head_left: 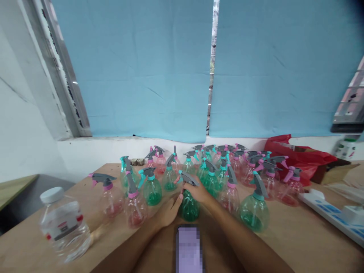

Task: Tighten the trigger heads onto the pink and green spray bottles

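A green spray bottle [190, 208] with a grey and turquoise spray head stands upright on the table in front of me. My right hand [197, 190] is wrapped round its neck, just under the spray head. At the bottle's left side is my left hand [168, 211], its thumb up by the neck and its fingers partly hidden, gripping the bottle. Close by on the left are another green spray bottle [152, 192] and a pink one [136, 212]. To the right stand a pink spray bottle [229, 199] and a pale green one [254, 214], each with some liquid inside.
Many more pink and green spray bottles crowd the back of the table [110, 242]. A clear water bottle [65, 227] stands at the left. On the right lie a red plastic bag [304, 155] and a white-and-blue tray-like object [332, 212]. A pixelated purple patch [189, 248] covers something at the front.
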`<state>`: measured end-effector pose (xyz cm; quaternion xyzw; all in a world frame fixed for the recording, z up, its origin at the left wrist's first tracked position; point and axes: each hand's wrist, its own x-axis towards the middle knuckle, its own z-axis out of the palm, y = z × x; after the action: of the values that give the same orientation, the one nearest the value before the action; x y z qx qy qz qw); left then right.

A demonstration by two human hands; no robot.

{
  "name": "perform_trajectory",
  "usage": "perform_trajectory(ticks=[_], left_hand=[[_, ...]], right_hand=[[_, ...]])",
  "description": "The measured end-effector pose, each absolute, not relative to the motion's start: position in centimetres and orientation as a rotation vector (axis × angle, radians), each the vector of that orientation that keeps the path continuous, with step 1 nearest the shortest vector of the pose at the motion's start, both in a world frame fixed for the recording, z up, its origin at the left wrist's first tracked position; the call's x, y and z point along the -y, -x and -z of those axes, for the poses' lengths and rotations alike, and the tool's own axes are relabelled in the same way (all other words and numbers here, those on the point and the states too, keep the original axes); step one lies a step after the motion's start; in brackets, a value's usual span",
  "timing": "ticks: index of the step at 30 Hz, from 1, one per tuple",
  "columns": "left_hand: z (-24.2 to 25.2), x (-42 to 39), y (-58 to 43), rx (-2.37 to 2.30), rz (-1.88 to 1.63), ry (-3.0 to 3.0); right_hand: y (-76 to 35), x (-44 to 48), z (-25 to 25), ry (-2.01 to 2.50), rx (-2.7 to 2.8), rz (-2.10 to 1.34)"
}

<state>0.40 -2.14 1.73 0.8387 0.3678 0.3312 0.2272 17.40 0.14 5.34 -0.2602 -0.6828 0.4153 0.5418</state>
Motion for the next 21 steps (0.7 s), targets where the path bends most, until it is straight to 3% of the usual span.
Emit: perform_trajectory(ticks=[10,21], left_hand=[[-1.89,2.32,-0.33,-1.007,-0.899,-2.330],[-1.93,2.42,-0.65,-1.053,-0.923,-2.293]], right_hand=[[-17.42,-0.41,-4.95,0.585,1.568,-1.071],[-17.19,-0.40,-4.99,0.678,1.583,-0.905]])
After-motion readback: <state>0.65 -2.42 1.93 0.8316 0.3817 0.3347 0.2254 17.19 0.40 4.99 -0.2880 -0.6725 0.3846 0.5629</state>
